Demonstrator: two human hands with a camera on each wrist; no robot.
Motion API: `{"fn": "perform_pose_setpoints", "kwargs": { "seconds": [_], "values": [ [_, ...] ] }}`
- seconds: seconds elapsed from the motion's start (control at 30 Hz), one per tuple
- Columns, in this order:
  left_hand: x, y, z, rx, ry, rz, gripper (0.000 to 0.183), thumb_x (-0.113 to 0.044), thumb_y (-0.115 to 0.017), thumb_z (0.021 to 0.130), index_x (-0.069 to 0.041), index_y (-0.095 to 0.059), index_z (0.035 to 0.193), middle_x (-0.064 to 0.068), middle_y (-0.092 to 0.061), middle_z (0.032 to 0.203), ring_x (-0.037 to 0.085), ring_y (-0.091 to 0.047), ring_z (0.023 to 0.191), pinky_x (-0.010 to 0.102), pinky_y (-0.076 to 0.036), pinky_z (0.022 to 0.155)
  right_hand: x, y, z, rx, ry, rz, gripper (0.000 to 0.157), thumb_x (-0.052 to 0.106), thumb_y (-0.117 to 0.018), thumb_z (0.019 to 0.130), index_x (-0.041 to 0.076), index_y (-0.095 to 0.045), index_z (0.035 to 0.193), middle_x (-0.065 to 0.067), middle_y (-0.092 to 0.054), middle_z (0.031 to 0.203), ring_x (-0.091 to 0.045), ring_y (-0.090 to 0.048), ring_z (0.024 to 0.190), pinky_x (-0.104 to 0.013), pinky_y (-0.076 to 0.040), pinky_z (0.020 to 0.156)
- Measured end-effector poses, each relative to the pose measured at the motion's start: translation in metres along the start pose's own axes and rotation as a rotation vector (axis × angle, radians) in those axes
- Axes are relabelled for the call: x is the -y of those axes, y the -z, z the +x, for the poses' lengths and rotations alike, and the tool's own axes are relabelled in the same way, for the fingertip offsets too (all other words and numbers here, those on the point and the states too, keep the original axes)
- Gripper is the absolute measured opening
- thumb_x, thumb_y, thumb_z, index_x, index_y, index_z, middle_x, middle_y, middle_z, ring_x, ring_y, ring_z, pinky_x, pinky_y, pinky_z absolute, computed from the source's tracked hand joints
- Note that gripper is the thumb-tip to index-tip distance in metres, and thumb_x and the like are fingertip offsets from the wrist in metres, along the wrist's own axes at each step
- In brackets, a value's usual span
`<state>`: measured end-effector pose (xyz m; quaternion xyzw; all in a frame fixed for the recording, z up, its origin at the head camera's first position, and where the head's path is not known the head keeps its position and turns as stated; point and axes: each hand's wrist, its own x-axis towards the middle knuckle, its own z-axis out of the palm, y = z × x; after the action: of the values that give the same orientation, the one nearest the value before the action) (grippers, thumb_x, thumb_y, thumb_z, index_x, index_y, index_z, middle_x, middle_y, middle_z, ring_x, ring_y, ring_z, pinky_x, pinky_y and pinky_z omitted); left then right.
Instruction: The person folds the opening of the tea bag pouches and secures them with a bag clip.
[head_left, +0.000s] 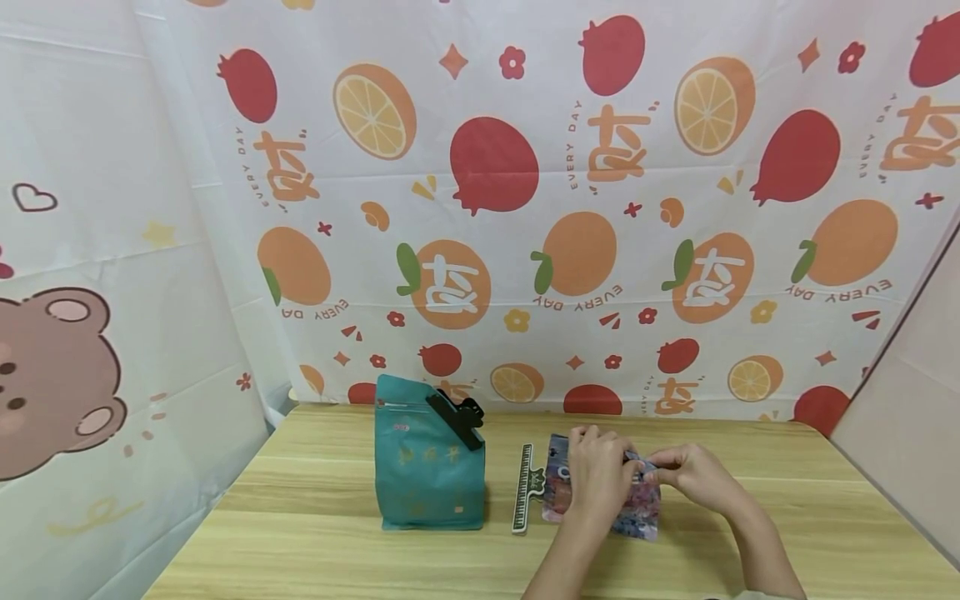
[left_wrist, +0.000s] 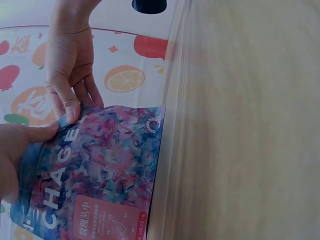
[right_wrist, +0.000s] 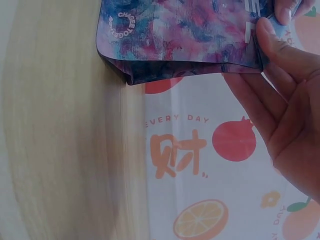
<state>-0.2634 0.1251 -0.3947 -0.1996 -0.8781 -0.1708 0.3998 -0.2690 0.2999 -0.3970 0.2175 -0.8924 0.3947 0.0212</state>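
A pouch (head_left: 637,508) in blotchy blue, purple and pink, lettered CHAGEE, stands on the table between both hands. My left hand (head_left: 600,471) pinches its top edge, thumb on the printed face, fingers over the far side. At the top right corner my right hand (head_left: 697,477) pinches the folded edge; in the right wrist view the right thumb (right_wrist: 270,37) lies on the front with fingers behind. The two thumbs are close together along the fold in the left wrist view, where the pouch (left_wrist: 115,160) shows its front and pink label.
Left of the pouch is a large clip (head_left: 522,490) with black-and-white markings like piano keys. Further left a teal pouch (head_left: 431,479) stands upright, a black clip (head_left: 459,418) across its slanted top corner. A fruit-print curtain (head_left: 555,317) hangs behind the wooden table (head_left: 300,517).
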Motion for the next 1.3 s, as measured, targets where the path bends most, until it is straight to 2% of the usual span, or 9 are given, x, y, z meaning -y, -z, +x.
{"fn": "perform_pose_setpoints", "kwargs": {
  "seconds": [0.2, 0.37, 0.53, 0.67, 0.8, 1.03, 1.3],
  "values": [
    [0.001, 0.0, 0.001, 0.02, -0.013, 0.019, 0.016, -0.04, -0.082, 0.063, -0.029, -0.071, 0.068, -0.016, -0.059, 0.064, 0.004, -0.047, 0.062, 0.026, -0.038, 0.078, 0.0, 0.0, 0.001, -0.005, 0.005, 0.0, 0.017, 0.019, -0.067, 0.083, 0.007, -0.073, 0.093, -0.002, -0.069, 0.089, -0.012, -0.064, 0.08, -0.027, -0.051, 0.065],
    [0.003, 0.004, 0.003, 0.122, -0.025, 0.036, 0.012, -0.04, -0.077, 0.071, -0.03, -0.071, 0.073, -0.017, -0.06, 0.067, 0.004, -0.047, 0.065, 0.024, -0.035, 0.073, 0.0, 0.0, 0.001, -0.006, 0.008, 0.001, 0.018, 0.02, -0.067, 0.083, 0.006, -0.073, 0.094, -0.003, -0.069, 0.089, -0.012, -0.064, 0.081, -0.027, -0.051, 0.064],
    [0.004, 0.009, 0.006, 0.218, -0.022, 0.038, 0.012, -0.042, -0.072, 0.076, -0.031, -0.071, 0.079, -0.017, -0.062, 0.073, 0.004, -0.051, 0.071, 0.027, -0.036, 0.083, -0.001, 0.0, 0.001, -0.005, 0.019, -0.006, 0.02, 0.02, -0.067, 0.083, 0.004, -0.073, 0.094, -0.004, -0.069, 0.089, -0.013, -0.064, 0.082, -0.027, -0.051, 0.065],
    [0.006, 0.012, 0.008, 0.243, -0.009, 0.008, 0.011, -0.041, -0.07, 0.078, -0.031, -0.071, 0.08, -0.017, -0.063, 0.075, 0.003, -0.054, 0.073, 0.029, -0.035, 0.09, -0.001, 0.001, 0.001, 0.004, 0.013, 0.008, 0.022, 0.02, -0.067, 0.083, 0.003, -0.072, 0.095, -0.006, -0.069, 0.09, -0.014, -0.065, 0.083, -0.027, -0.052, 0.066],
    [0.008, 0.011, 0.008, 0.222, -0.015, -0.019, 0.01, -0.041, -0.07, 0.078, -0.03, -0.072, 0.078, -0.017, -0.062, 0.073, 0.003, -0.054, 0.071, 0.028, -0.036, 0.089, -0.001, 0.002, 0.001, 0.017, 0.01, 0.012, 0.023, 0.021, -0.067, 0.084, 0.003, -0.072, 0.096, -0.006, -0.069, 0.092, -0.013, -0.064, 0.083, -0.027, -0.051, 0.066],
    [0.009, 0.009, 0.005, 0.139, -0.02, -0.039, 0.009, -0.039, -0.073, 0.076, -0.031, -0.073, 0.075, -0.018, -0.063, 0.071, 0.001, -0.054, 0.067, 0.026, -0.037, 0.086, 0.0, 0.004, 0.0, 0.072, 0.03, 0.046, 0.024, 0.019, -0.065, 0.085, 0.001, -0.069, 0.1, -0.008, -0.068, 0.094, -0.012, -0.063, 0.081, -0.027, -0.051, 0.067],
    [0.009, 0.005, 0.002, 0.048, -0.013, -0.064, 0.008, -0.037, -0.076, 0.072, -0.029, -0.074, 0.074, -0.017, -0.064, 0.071, 0.001, -0.054, 0.066, 0.026, -0.039, 0.085, 0.004, 0.009, -0.003, 0.158, 0.036, 0.116, 0.03, 0.016, -0.061, 0.09, -0.006, -0.062, 0.11, -0.017, -0.063, 0.104, -0.014, -0.062, 0.09, -0.027, -0.051, 0.072]
  ]
}}
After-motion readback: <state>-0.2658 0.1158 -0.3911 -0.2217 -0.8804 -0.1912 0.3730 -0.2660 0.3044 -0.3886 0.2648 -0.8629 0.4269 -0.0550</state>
